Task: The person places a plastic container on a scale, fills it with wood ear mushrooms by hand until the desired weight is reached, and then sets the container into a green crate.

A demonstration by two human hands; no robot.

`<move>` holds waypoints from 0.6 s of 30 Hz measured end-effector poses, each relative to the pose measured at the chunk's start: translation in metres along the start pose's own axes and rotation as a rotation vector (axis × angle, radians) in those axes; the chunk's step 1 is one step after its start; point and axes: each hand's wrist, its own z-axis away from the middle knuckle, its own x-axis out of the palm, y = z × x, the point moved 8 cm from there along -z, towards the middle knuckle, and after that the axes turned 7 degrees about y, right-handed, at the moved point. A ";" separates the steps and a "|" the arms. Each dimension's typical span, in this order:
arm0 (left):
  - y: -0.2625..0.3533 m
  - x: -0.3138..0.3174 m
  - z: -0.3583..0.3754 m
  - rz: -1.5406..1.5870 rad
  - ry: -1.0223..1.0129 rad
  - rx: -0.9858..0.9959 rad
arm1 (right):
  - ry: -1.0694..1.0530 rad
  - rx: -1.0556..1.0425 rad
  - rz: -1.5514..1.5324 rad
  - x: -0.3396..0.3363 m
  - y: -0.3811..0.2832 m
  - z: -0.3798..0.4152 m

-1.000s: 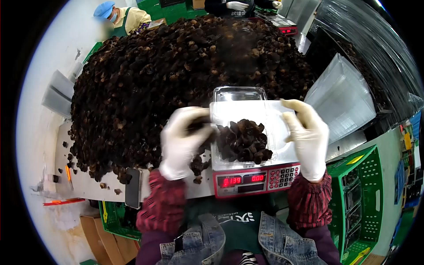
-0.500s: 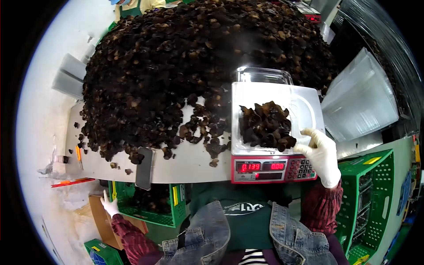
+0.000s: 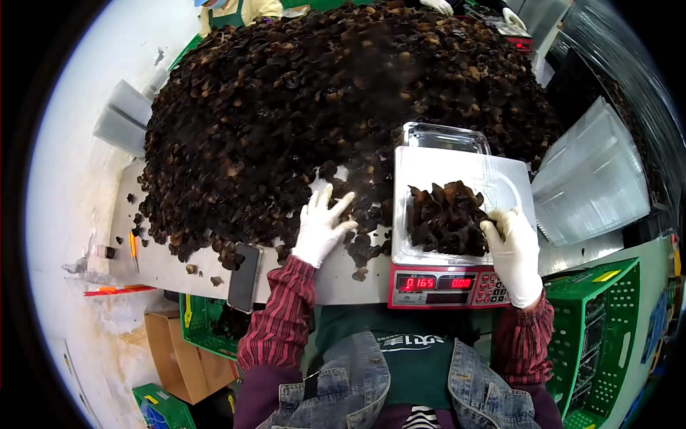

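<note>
My gloved left hand (image 3: 320, 227) is open, its fingers spread at the near edge of a large heap of dark wood ear mushrooms (image 3: 250, 121). A few loose pieces lie just right of it. My gloved right hand (image 3: 514, 254) has bent fingers at the right side of a portion of wood ear mushrooms (image 3: 446, 220). Whatever lies between those fingertips is hidden. That portion sits in a clear plastic box (image 3: 401, 247) on a white and red digital scale (image 3: 464, 297). The scale's left display reads 0.165.
Stacked clear plastic boxes (image 3: 597, 175) stand right of the scale. A phone (image 3: 245, 277) lies at the table's front edge. Green crates (image 3: 604, 322) flank me, with a cardboard box (image 3: 179, 357) at lower left. Other people's gloved hands (image 3: 437, 6) show at the far side.
My left hand has come up from beside the lower-left crate to the heap. My right hand has closed in on the portion in the box. The display went from 0.139 to 0.165.
</note>
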 end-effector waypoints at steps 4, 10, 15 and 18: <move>0.012 0.028 -0.003 -0.098 0.009 0.147 | -0.095 -0.103 0.151 0.020 -0.001 -0.001; -0.012 0.013 0.006 -0.022 0.207 0.250 | 0.173 0.117 -0.040 -0.016 0.024 0.012; -0.013 -0.022 -0.034 0.474 0.387 0.028 | 0.290 0.255 -0.072 -0.025 0.057 0.031; 0.084 -0.064 -0.065 0.629 0.252 0.101 | 0.338 0.350 -0.169 -0.022 0.075 0.041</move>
